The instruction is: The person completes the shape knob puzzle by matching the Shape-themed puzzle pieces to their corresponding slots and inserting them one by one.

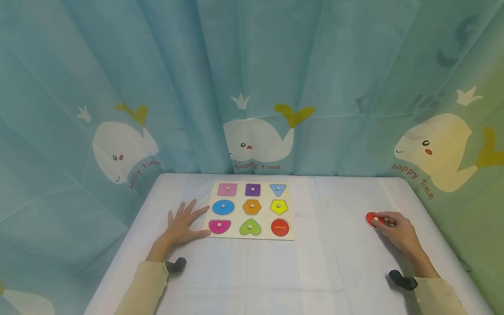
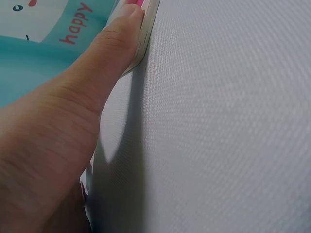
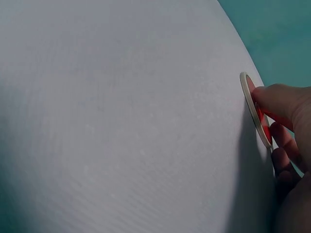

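A wooden shape puzzle board [image 1: 260,238] lies on the white table. My left hand [image 1: 182,228] is spread at its left side, with the thumb on the lower left corner and a fingertip touching the left edge. In the left wrist view the thumb [image 2: 114,41] presses on the board's corner. At the right, my right hand [image 1: 399,232] pinches the round red puzzle piece [image 1: 370,217] by its knob. The right wrist view shows this piece [image 3: 253,111] nearly edge-on; whether it touches the cloth I cannot tell. The board's round slot [image 1: 280,228] shows a red printed base without a knob.
Several knobbed pieces sit in the board, among them a green heart [image 1: 250,227], a blue oval [image 1: 223,207] and a yellow pentagon [image 1: 279,207]. White cloth covers the table [image 1: 315,271]. A blue-green curtain [image 1: 260,65] with whales hangs behind and at both sides.
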Tool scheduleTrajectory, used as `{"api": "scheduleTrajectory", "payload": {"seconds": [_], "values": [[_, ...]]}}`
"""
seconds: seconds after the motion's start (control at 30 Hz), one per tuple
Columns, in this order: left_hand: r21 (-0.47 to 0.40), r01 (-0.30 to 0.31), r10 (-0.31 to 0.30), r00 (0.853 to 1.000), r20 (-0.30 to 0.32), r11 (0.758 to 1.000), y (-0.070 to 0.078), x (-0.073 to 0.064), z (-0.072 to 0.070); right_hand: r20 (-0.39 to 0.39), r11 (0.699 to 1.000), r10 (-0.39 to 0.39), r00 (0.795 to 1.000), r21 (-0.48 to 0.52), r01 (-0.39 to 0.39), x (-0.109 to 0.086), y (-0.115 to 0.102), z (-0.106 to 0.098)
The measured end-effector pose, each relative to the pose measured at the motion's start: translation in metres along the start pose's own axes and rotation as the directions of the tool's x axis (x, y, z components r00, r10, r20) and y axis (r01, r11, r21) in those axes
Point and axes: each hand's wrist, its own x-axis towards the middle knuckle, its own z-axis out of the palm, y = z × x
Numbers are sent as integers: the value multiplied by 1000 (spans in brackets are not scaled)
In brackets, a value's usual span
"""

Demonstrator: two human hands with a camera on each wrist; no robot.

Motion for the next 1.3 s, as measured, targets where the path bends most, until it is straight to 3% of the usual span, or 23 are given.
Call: {"api": "scheduleTrajectory", "payload": {"seconds": [0.4,1.3], "values": [[-6,10,-10,1000,6,1000,1,1,0,-29,999,41,999,-14,-41,-6,-6,-8],[1,-3,3,1000,-12,1000,1,-2,0,-150,998,57,987,-10,-59,-10,-13,11]]}}
